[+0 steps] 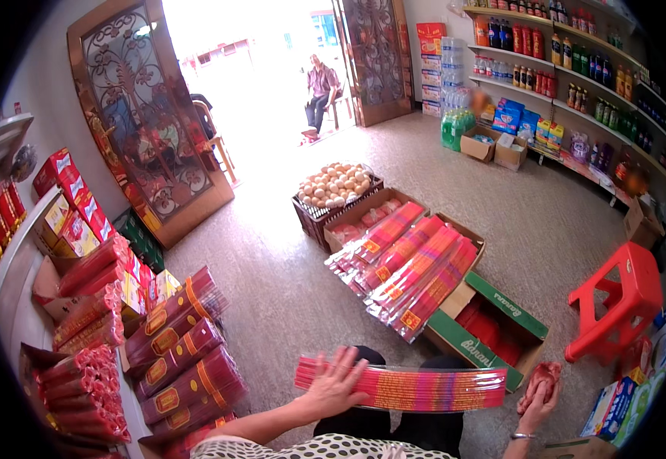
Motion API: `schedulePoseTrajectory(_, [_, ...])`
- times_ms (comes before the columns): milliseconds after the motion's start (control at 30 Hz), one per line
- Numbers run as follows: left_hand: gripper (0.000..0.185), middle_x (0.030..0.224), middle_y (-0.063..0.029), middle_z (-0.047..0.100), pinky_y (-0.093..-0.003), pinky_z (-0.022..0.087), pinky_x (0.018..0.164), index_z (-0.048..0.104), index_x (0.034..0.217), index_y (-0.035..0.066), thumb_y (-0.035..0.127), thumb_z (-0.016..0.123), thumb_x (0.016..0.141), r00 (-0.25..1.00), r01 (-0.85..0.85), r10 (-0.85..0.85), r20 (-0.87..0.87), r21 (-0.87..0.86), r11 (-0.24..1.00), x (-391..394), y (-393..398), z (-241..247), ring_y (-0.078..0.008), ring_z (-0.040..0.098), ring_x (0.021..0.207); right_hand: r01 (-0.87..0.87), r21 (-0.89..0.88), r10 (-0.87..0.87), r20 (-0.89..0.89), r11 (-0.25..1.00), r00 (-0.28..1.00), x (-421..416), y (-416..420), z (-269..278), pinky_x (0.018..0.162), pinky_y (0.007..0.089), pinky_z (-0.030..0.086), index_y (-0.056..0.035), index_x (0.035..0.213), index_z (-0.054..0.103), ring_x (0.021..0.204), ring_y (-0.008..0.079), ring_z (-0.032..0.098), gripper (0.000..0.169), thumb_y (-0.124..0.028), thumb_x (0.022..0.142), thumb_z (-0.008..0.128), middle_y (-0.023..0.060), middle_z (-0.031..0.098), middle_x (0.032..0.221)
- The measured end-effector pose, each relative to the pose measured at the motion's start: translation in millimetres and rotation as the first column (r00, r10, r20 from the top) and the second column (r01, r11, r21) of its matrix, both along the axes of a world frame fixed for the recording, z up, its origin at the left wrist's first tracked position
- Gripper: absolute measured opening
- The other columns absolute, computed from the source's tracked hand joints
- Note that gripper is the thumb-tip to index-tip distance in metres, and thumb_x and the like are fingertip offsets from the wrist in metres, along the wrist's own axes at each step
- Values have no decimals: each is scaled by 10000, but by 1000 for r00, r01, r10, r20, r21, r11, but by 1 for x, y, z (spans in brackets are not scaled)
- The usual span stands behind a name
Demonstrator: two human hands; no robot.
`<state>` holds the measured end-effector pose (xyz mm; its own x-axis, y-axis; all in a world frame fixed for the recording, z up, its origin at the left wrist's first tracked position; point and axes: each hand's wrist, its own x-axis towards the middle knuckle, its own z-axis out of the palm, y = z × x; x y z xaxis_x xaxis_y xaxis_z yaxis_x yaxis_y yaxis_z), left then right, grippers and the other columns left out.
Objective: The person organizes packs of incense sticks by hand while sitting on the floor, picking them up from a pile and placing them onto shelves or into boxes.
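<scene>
Across my lap lies a long plastic-wrapped pack of incense sticks (436, 390), pink with purple and orange bands and lines of print. My left hand (336, 381) rests flat on its left part, palm down and fingers spread. Off to the right, beyond the pack's end, my right hand (535, 406) grips a crumpled red bundle (546, 374); its exact kind is unclear. In front of my knees a green cardboard banana box (505, 301) holds red packets (490, 333). Further similar incense packs (402, 275) lie fanned over open cartons beside it.
A basket of eggs (333, 183) tops a brown crate. Dark red incense bundles (184, 373) fill the left side. A red plastic stool (620, 298) stands right, near drink shelves (585, 74). A seated person (322, 89) is outside the open doorway.
</scene>
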<state>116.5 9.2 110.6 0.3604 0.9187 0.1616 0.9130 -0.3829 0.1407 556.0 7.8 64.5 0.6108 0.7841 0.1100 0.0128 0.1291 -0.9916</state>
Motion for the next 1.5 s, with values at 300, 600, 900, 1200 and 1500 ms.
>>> schedulePoseTrajectory(300, [607, 1379, -260, 292, -469, 293, 1018, 422, 1290, 20, 341, 611, 810, 829, -390, 400, 390, -107, 914, -77, -5, -33, -431, 332, 1244, -395, -171, 325, 872, 903, 365, -138, 18, -7, 820, 441, 385, -46, 956, 625, 924, 325, 473, 317, -183, 672, 647, 165, 496, 1052])
schedulePoseTrajectory(600, [523, 1011, -178, 601, -329, 481, 795, 334, 1327, 0, 177, 544, 882, 514, -349, 373, 772, -209, 914, -86, 0, -57, -221, 606, 862, -907, -24, 297, 948, 420, 113, -343, 20, 23, 738, 371, 401, -125, 936, 614, 979, 252, 500, 236, -266, 748, 638, 102, 510, 1075])
schedulePoseTrajectory(900, [264, 812, -43, 592, -244, 465, 662, 516, 1114, -16, 164, 482, 925, 344, -321, 489, 802, -388, 864, -96, 0, -79, -87, 540, 736, -854, -22, 348, 918, 520, 188, -274, 32, 17, 757, 385, 408, -101, 862, 633, 908, 265, 522, 189, -233, 728, 653, 113, 535, 1020])
schedulePoseTrajectory(1200, [193, 732, -33, 576, -246, 445, 620, 550, 958, -13, 167, 506, 908, 277, -290, 435, 857, -357, 888, -91, 6, -77, -82, 516, 686, -38, -69, 78, 783, 997, 617, -44, 26, -33, 791, 377, 445, 7, 976, 598, 872, 269, 525, 237, -92, 762, 625, 166, 510, 1092])
schedulePoseTrajectory(1500, [278, 680, -22, 566, -261, 442, 572, 622, 943, -21, 233, 517, 900, 456, -256, 575, 679, -518, 816, -114, -6, -32, -85, 515, 636, -549, -314, 429, -376, 775, 821, 44, 15, 44, 804, 334, 481, 12, 1209, 470, 925, 199, 560, 442, -171, 814, 546, 133, 553, 1064])
